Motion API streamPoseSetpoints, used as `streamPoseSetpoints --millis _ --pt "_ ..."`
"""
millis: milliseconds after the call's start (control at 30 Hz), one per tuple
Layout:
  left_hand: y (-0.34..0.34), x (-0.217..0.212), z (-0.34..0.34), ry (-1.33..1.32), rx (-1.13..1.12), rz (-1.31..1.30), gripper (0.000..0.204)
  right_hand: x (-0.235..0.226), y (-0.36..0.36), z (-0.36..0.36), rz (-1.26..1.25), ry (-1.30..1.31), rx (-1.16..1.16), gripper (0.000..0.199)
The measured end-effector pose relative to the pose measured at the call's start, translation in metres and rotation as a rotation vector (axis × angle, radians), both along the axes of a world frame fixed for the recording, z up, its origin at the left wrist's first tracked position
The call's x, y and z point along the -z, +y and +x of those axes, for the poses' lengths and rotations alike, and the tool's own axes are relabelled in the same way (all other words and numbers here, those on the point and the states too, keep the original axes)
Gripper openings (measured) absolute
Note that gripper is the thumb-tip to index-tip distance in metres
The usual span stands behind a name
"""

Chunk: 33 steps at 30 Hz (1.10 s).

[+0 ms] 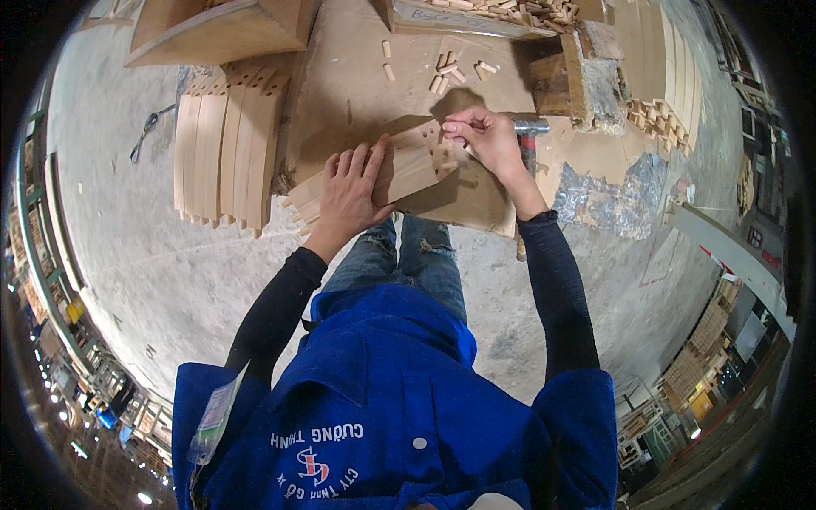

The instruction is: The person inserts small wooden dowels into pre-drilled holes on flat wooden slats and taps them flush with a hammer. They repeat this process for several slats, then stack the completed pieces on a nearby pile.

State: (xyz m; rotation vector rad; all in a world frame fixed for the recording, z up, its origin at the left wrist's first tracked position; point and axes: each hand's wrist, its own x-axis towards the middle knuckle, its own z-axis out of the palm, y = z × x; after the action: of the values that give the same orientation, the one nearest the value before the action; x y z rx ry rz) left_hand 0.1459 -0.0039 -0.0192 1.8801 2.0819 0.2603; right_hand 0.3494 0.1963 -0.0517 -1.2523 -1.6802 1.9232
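Several pale wooden slats (408, 174) lie side by side at a slant in front of me, with drilled holes at their right ends. My left hand (348, 191) rests across them, fingers spread and lying on the wood. At the drilled end, my right hand (486, 140) is closed in a pinch at a hole. A small wooden dowel (468, 150) shows under its fingers; the fingertips partly hide what they grip. Another dowel (449, 166) sticks out of a slat's end. Just right of that hand lies a hammer (532, 127), its handle passing behind my wrist.
Loose dowels (446, 70) lie scattered on the brown work board (340, 93). A box of dowels (476, 21) stands at the far side. Stacked slats stand at left (225, 153) and far right (659, 59). A rough wooden block (586, 76) sits at the board's right.
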Motion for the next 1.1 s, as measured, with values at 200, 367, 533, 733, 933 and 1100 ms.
streamPoseSetpoints --millis 200,367,533,733,933,1100 --pt "0.002 0.000 0.000 -0.037 -0.011 0.017 0.124 0.002 -0.002 -0.007 0.198 -0.075 -0.132 0.015" --pt "0.002 0.000 -0.001 -0.026 -0.012 -0.019 0.123 -0.011 -0.005 -0.012 0.374 -0.244 -0.208 0.015" --pt "0.000 0.006 -0.001 -0.021 -0.002 -0.022 0.120 -0.039 0.002 -0.028 0.786 -0.309 -0.468 0.012" --pt "0.002 0.002 0.001 0.035 0.023 -0.049 0.122 -0.035 0.003 -0.032 0.888 -0.316 -0.532 0.016" --pt "0.002 0.003 0.002 0.047 0.028 -0.009 0.121 -0.044 -0.009 -0.031 0.946 -0.422 -0.493 0.022" --pt "0.002 0.002 0.005 0.051 0.014 0.058 0.120 -0.056 -0.017 0.010 0.826 -0.424 0.087 0.024"
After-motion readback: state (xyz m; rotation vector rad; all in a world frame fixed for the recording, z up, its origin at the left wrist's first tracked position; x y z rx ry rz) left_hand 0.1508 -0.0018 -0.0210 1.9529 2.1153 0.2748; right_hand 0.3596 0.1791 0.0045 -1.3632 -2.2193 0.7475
